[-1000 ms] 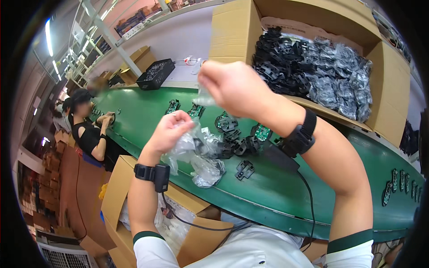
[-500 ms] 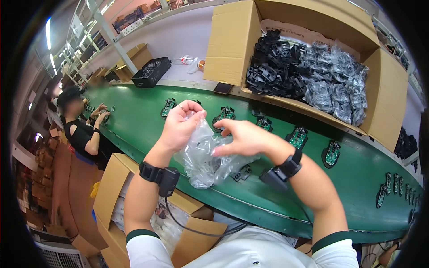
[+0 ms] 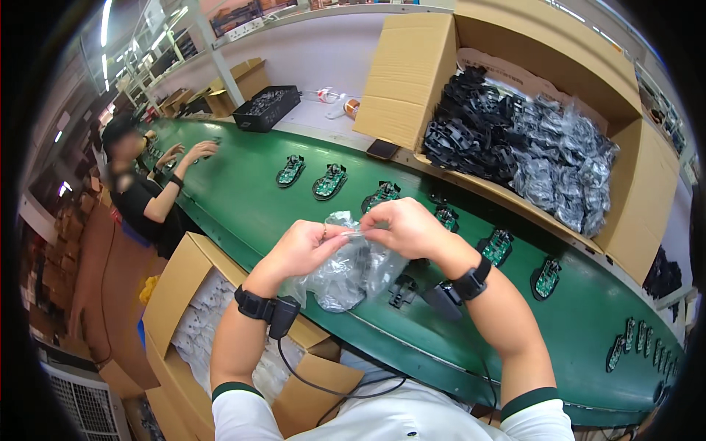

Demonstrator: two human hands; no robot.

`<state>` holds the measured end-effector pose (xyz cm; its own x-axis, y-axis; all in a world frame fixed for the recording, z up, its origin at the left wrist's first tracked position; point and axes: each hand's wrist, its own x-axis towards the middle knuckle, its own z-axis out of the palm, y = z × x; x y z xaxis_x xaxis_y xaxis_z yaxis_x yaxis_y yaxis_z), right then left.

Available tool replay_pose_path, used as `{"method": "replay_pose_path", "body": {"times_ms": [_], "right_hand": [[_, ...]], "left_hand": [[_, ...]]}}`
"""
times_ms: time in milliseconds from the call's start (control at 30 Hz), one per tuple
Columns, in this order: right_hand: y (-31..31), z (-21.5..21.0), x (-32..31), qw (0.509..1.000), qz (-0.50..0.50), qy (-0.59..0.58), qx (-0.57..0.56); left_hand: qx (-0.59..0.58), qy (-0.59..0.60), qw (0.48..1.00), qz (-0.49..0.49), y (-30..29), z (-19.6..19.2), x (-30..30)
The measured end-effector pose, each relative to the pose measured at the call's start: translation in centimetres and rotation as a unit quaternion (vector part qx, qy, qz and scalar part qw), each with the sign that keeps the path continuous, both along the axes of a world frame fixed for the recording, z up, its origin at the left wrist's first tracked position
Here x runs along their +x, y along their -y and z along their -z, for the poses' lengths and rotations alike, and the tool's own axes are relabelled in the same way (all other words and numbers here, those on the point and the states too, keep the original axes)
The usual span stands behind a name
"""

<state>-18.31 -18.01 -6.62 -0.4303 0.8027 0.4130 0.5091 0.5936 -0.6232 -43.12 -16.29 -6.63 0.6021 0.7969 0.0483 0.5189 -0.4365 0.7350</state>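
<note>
A crumpled clear plastic bag (image 3: 340,278) hangs between my hands over the near edge of the green belt. My left hand (image 3: 303,248) pinches its upper edge between thumb and fingers. From the other side, my right hand (image 3: 409,226) pinches the same edge, the fingertips of both hands nearly touching. What lies inside the bag cannot be made out. Just right of the bag is a small black plastic part (image 3: 402,292), resting on the belt. Beyond my hands, green circuit boards on black bases, such as this board (image 3: 329,181), stand in a row.
A large open carton (image 3: 404,81) at the back right holds loose black plastic parts (image 3: 471,125) and bagged ones (image 3: 562,165). Another open carton (image 3: 175,294) with white bags stands below left. A black tray (image 3: 266,109) sits behind the green belt (image 3: 243,158). A co-worker (image 3: 143,184) works at far left.
My right hand has moved in to the bag's upper edge and now pinches it. My left hand has come lower. The view has shifted slightly, and the co-worker's arm reaches further over the belt.
</note>
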Motion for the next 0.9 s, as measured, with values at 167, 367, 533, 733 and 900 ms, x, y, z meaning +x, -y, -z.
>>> {"method": "replay_pose_path", "body": {"times_ms": [167, 367, 533, 733, 900], "right_hand": [[2.4, -2.3, 0.2, 0.998, 0.054, -0.009, 0.014], [2.1, -0.9, -0.9, 0.908, 0.149, -0.386, 0.066], [2.6, -2.1, -0.9, 0.826, 0.083, -0.556, 0.034], [2.9, 0.5, 1.8, 0.602, -0.225, -0.747, -0.168], [6.2, -0.2, 0.0, 0.861, 0.053, -0.468, 0.192]], "left_hand": [[0.259, -0.020, 0.966, 0.005, 1.3, -2.5, 2.5], [0.170, 0.454, 0.870, -0.092, 1.3, -0.4, 9.0], [0.225, 0.521, 0.823, 0.034, 4.3, 0.7, 17.1], [0.339, 0.304, 0.890, -0.009, 0.4, 5.1, 20.0], [-0.110, 0.702, 0.696, 0.105, 1.5, -1.4, 22.0]]}}
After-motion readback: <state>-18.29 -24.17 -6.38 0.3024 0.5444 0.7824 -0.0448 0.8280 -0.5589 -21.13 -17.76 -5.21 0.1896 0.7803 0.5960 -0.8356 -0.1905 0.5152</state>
